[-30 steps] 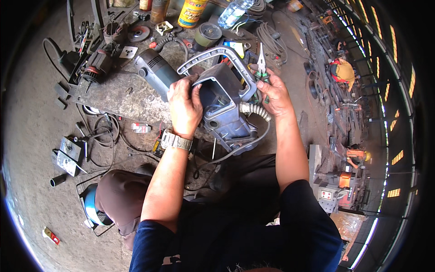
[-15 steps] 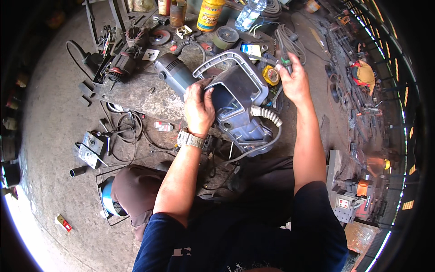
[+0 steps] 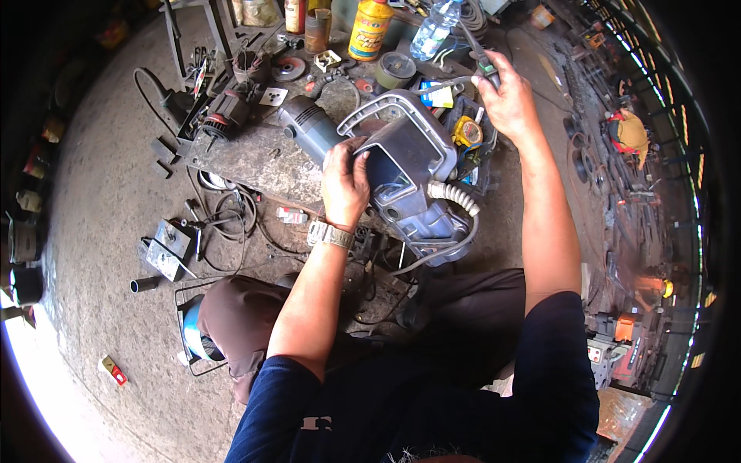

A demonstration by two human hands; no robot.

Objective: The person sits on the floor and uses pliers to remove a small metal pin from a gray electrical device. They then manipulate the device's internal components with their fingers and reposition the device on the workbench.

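Note:
A large grey power tool (image 3: 413,158) with a looped carrying handle (image 3: 417,104) and a rounded motor end (image 3: 305,123) lies tilted across the low bench. My left hand (image 3: 345,184) is closed on the near edge of its open, box-like housing, fingers over the rim and thumb inside. A ribbed cable sleeve (image 3: 454,197) comes out of the tool's lower side, its grey cord curving below. My right hand (image 3: 509,96) is raised beyond the tool, closed round a slim dark rod-like thing with a green part (image 3: 486,69). My fingers hide some of it, so its kind is unclear.
A yellow tape measure (image 3: 467,131) lies right of the tool. At the bench's back stand a yellow bottle (image 3: 370,31), a clear water bottle (image 3: 436,31) and a round tin (image 3: 395,69). An angle grinder (image 3: 225,112) sits at the left. Cables (image 3: 235,212) coil on the floor.
My right hand has moved farther away from me with the slim thing, which now tilts more to the left. My left hand stays on the housing. The whole view has shifted slightly.

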